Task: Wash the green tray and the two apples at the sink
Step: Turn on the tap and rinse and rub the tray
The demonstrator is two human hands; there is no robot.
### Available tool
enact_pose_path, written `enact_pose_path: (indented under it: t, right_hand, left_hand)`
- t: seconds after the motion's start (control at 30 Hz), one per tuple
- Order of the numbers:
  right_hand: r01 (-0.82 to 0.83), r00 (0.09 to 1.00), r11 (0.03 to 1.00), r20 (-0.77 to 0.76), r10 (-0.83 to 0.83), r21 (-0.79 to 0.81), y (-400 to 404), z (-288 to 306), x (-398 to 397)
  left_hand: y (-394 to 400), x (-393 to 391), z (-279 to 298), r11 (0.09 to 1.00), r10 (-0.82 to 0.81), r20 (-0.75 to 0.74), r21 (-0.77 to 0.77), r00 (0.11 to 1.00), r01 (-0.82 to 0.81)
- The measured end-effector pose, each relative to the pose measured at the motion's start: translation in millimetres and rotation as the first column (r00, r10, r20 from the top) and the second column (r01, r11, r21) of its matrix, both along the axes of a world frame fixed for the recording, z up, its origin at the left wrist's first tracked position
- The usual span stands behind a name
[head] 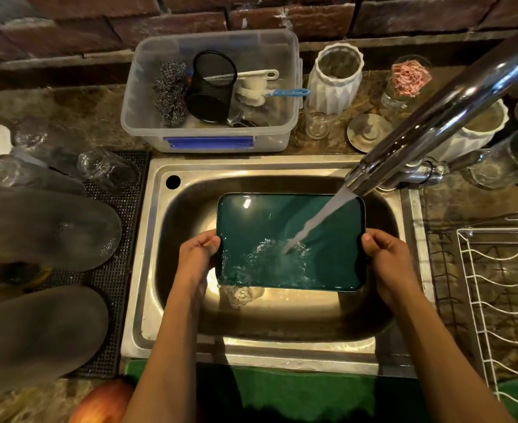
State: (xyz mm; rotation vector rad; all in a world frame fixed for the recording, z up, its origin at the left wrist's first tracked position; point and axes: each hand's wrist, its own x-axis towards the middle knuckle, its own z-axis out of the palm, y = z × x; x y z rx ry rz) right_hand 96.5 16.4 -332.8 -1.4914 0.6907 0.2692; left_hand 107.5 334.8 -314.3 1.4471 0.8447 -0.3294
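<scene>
Both hands grip green tray | left hand, right hand | faucet water striking tray

Looked steeply down from head height, close over the sink, facing the brick wall.

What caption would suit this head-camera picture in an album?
Both hands, left hand and right hand, hold the green tray under the running tap.
</scene>
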Motion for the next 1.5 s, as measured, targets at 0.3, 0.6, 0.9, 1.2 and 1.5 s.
enact_pose_path:
  t: [0.3,0.6,0.9,1.2,1.5]
  right_hand:
    - [0.054,0.992,0.998,-0.115,-0.051,0.023,11.4,-11.1,-0.4]
    - [0.06,0.989,0.998,-0.134,-0.062,-0.017,15.1,-18.6,4.9]
    - [-0.025,0.973,0.986,-0.229,-0.013,-0.165,17.4,-55.5,7.2]
    - [-0.066,0.946,0.953,-0.323,-0.034,-0.296,18.9,-95.9,-2.2]
    - [-0.117,0.952,0.931,-0.307,0.006,-0.345,17.3,-102.2,3.9]
  left_hand:
    - [2.9,19.2,24.9,0.997,-0.038,0.069,0.071,0.997,0.034]
    - [8.1,9.0,-7.0,0.983,-0.104,-0.021,0.148,0.994,0.106]
    - [14.8,-4.4,-58.4,0.971,-0.105,-0.191,0.19,0.976,0.142]
    - [9.2,-1.3,-79.8,0.972,-0.027,-0.21,0.221,0.977,0.074]
    - [10.3,-3.1,-87.1,0.974,0.019,-0.219,0.226,0.976,0.032]
